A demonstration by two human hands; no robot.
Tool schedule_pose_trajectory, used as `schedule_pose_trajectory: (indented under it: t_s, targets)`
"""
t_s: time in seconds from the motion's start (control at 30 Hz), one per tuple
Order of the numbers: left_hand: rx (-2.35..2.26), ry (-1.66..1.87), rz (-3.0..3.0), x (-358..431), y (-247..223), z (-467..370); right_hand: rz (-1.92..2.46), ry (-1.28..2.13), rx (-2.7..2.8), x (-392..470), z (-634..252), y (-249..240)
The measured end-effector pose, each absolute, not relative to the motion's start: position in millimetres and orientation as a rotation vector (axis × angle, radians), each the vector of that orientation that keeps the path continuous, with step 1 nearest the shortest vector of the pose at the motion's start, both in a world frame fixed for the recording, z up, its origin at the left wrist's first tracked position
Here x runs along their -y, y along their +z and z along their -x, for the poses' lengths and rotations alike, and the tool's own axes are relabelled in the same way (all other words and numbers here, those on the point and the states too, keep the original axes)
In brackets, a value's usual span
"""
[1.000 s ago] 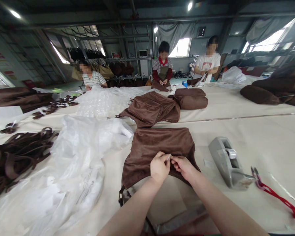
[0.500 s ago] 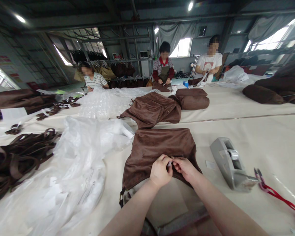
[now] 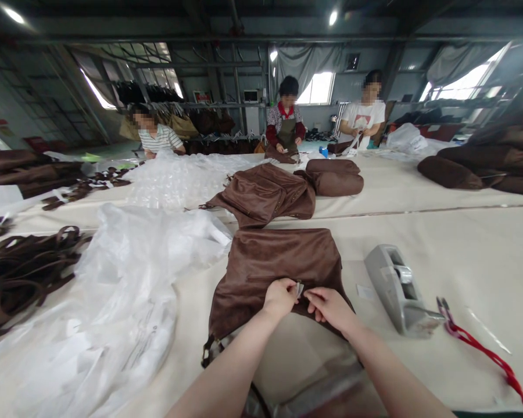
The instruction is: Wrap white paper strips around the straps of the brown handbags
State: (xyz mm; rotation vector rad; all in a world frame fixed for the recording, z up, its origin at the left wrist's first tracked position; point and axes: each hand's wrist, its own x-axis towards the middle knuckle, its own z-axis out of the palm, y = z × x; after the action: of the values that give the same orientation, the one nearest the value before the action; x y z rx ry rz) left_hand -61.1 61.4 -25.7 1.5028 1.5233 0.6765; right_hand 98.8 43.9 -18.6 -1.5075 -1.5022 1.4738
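A brown bag [image 3: 283,249] lies flat on the pale table in front of me, its curved opening toward my body. Over its lower middle, my left hand [image 3: 281,297] pinches a small whitish piece [image 3: 299,289] between thumb and fingers. Just to the right, my right hand [image 3: 326,305] is closed, thumb and forefinger together close to that piece; whatever it may hold is too small to make out. A gap shows between the two hands.
Right of the bag stand a grey tape dispenser [image 3: 401,290] and snips with a red cord [image 3: 483,351]. Clear plastic [image 3: 131,290] and brown straps [image 3: 26,273] lie left. Beyond are another brown bag [image 3: 261,191], rolled bags [image 3: 335,177] and three people.
My hands have moved slightly apart, and the whitish piece shows more in my left fingers. The whole view has shifted, with the table's things now a little further left.
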Motion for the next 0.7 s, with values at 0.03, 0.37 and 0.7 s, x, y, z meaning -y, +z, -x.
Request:
schedule_pose_trajectory:
  t_s: [0.03, 0.37, 0.7]
  targets:
    - [-1.516, 0.673, -1.497, -63, -27, 61, 1.543, 1.469, 1.482, -44, -100, -20]
    - [-1.533, 0.687, -1.412, -63, -26, 63, 1.624, 1.496, 1.355, -65, -86, -25]
    - [-1.601, 0.612, -1.66, -63, -15, 65, 1.625, 1.57, 1.274, -72, -86, -21]
